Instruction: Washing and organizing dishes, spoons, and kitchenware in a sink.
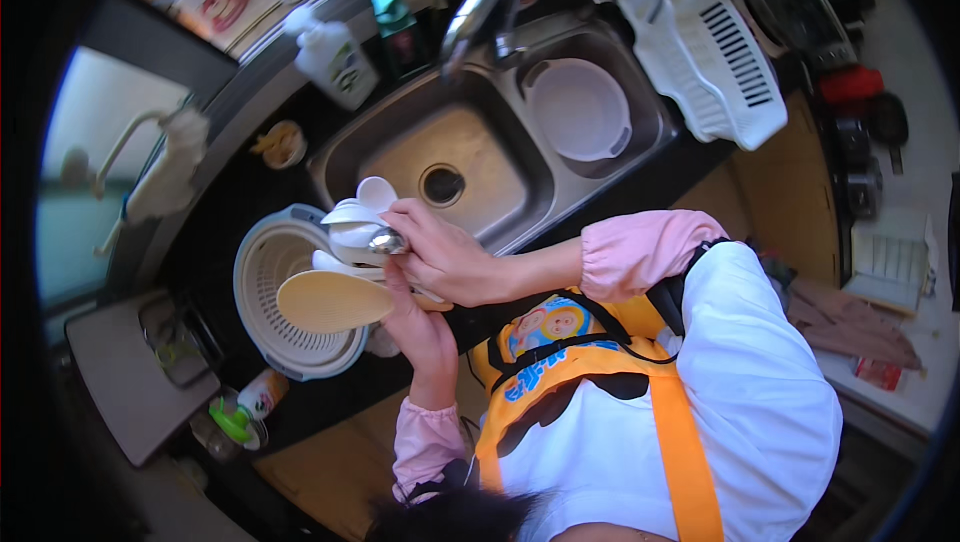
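Note:
A bunch of white spoons (352,230), their bowls pointing away from me, is gathered between my two hands. My left hand (424,335) grips the bunch from below, along with a pale yellow oval paddle or large spoon (330,302). From the right, my right hand (446,253) closes around the same bunch, its fingertips at a shiny metal spoon (387,240). The handles are mostly hidden by my fingers. Partly beneath the utensils stands a white slotted colander basket (259,294) nested in a blue-grey-rimmed bowl (279,368).
Beyond my hands is a steel double sink (465,144); its right basin holds a white basin (577,106). A chrome faucet (484,5) arches behind. White pump bottle (337,65) and green-capped bottle (397,28) stand behind the sink, with a white dish rack (690,46) at right.

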Demonstrator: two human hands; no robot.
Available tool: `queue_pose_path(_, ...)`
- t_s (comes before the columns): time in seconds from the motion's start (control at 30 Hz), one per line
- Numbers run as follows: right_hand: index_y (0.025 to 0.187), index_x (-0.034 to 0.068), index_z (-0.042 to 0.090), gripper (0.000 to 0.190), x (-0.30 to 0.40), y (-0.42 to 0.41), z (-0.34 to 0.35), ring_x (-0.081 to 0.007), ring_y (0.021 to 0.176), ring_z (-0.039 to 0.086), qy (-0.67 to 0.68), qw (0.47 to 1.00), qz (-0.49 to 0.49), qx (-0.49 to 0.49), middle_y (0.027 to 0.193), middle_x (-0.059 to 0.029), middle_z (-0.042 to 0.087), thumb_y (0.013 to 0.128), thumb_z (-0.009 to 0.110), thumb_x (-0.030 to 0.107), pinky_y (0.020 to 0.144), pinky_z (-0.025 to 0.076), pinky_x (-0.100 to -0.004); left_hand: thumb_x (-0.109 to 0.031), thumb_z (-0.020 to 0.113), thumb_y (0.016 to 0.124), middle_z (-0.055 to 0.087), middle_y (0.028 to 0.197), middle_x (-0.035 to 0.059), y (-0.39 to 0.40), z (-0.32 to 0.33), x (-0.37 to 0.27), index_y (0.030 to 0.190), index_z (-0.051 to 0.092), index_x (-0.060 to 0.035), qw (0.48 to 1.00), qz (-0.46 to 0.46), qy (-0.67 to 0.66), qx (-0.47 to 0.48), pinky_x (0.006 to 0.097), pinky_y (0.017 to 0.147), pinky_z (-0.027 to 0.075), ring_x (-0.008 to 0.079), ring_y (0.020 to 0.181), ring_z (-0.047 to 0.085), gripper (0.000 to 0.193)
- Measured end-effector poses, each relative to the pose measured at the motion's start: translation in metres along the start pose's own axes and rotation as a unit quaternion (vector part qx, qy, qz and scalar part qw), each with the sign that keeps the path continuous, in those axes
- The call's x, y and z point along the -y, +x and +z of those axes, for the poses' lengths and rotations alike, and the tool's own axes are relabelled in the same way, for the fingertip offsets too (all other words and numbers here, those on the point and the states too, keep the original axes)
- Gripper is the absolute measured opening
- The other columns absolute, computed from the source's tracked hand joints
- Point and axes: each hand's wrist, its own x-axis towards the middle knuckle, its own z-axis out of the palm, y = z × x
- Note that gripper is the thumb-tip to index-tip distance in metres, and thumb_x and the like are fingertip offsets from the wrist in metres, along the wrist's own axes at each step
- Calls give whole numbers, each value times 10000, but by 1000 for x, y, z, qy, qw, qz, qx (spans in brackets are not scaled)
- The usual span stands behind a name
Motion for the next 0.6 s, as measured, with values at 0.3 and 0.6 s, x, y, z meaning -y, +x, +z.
queue_pose_path(0.3,1297,-60,363,438,-50,-119,-233,-280,1120,475,8,968,140,-209,1256,-173,367,949,460,188,954,372,-333,-133,587,923,591,1134,63,-53,211,118,1192,527,-16,973,-134,56,178,275,862,449,128,1003,563,299)
queue_pose_path(0.6,1196,-58,463,377,-183,-152,-486,-308,1034,513,29,934,138,-330,1181,-177,429,954,450,231,901,397,-343,-142,648,874,627,987,48,-46,456,277,1100,593,7,948,-156,88,265,255,727,461,115,857,591,276)
